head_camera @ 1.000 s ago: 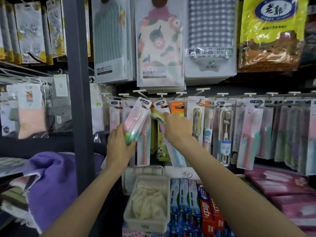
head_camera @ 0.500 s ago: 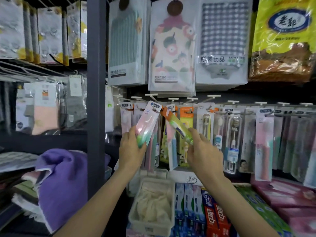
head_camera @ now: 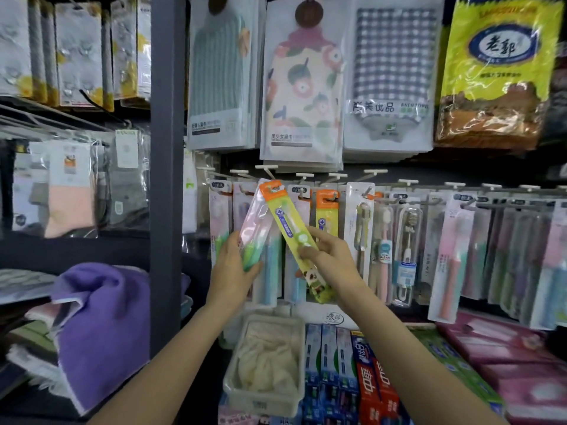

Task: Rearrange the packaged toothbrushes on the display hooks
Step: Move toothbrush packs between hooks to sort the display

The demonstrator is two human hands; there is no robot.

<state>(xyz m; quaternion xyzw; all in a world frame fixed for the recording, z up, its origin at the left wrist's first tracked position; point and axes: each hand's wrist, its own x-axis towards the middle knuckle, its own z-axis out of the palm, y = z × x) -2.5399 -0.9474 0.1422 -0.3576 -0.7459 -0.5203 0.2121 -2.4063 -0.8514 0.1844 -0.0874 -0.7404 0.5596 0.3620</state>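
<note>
A pink-and-green toothbrush pack (head_camera: pixel 254 228) is gripped at its lower end by the left hand (head_camera: pixel 234 268), the pack tilted with its top leaning right. A yellow toothbrush pack with an orange header (head_camera: pixel 285 223) is pinched by the right hand (head_camera: pixel 329 256) between thumb and fingers, tilted the opposite way, so that the two packs are crossed near their tops in front of the display hooks (head_camera: pixel 302 179). More packaged toothbrushes (head_camera: pixel 408 246) are hung along the row to the right. A white plastic basket (head_camera: pixel 264 397) is seen below the hands, beside stacked toothpaste boxes (head_camera: pixel 365 372). A purple towel (head_camera: pixel 101 320) is lying on the shelf at the left.
</note>
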